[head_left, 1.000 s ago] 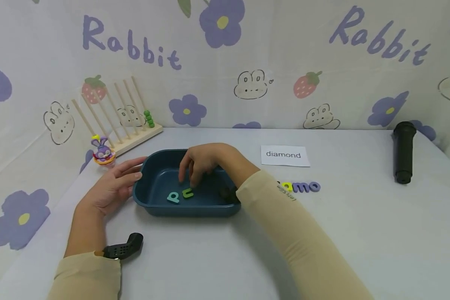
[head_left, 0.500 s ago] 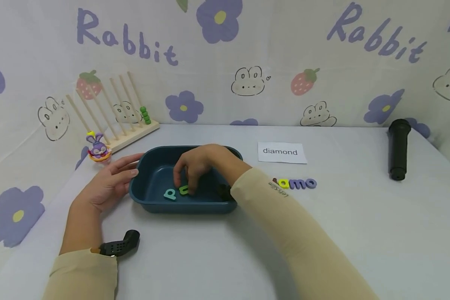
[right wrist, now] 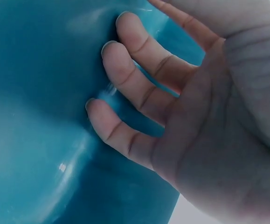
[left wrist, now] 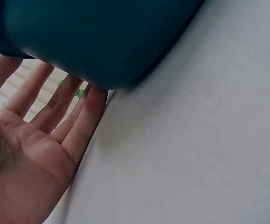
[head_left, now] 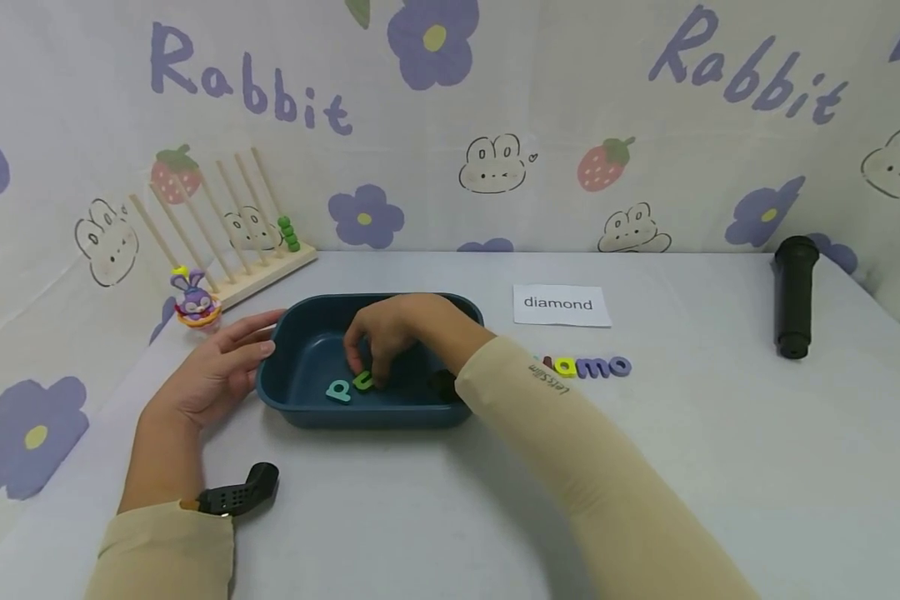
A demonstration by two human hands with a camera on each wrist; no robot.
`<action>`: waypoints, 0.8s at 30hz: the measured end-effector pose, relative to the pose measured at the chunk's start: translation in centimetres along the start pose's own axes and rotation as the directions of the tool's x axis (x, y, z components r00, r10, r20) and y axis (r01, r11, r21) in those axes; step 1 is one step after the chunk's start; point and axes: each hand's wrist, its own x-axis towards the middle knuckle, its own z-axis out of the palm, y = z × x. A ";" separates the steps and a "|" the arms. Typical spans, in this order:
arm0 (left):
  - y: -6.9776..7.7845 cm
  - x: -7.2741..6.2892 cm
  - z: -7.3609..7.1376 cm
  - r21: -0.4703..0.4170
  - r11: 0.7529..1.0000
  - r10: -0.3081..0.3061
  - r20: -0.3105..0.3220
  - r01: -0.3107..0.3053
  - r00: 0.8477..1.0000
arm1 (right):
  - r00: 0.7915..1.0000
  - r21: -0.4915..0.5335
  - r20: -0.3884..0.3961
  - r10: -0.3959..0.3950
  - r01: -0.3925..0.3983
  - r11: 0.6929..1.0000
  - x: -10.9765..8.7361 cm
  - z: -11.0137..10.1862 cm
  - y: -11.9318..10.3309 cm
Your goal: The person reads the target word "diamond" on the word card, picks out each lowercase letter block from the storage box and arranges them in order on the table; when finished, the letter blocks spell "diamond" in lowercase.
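Note:
In the head view, a dark teal plastic tub [head_left: 390, 417] stands on the white table. My left hand [head_left: 217, 371] rests at its left end, fingers extended and thumb near the rim; the left wrist view shows the fingertips against the tub's side. My right hand [head_left: 392, 329] reaches inside, with thumb and index finger pinching a tilted green toy letter [head_left: 358, 383]. Beside it on the tub floor lies a light-teal letter [head_left: 338, 392]. In the right wrist view, the other fingers curl near the tub's inner wall; the pinched letter is hidden there.
Right of the tub, a row of coloured letters [head_left: 594, 367] is partly hidden by the right sleeve. Behind it lies a card [head_left: 562, 305] reading "diamond". A wooden peg rack [head_left: 264, 276] and rabbit toy [head_left: 197, 302] stand back left. A black cylinder [head_left: 794, 297] is far right.
My right hand has lowered onto the green letter, and its thumb and index finger now pinch and tilt it. The left hand stays at the tub's end. The head view has shifted slightly.

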 end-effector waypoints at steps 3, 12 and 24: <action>0.0 0.0 0.0 -0.002 1.000 0.001 -0.001 -0.001 1.000 | 0.999 0.043 -0.012 -0.030 0.030 0.999 0.0 -0.1 0.6; 0.0 0.0 0.1 0.008 1.000 -0.014 -0.024 0.014 1.000 | 0.990 0.246 -0.126 -0.057 0.087 0.965 -0.3 -0.5 2.6; 0.1 0.1 0.0 0.016 1.000 -0.007 -0.021 0.007 1.000 | 0.986 0.414 -0.139 -0.093 0.143 0.899 -0.7 -0.5 3.2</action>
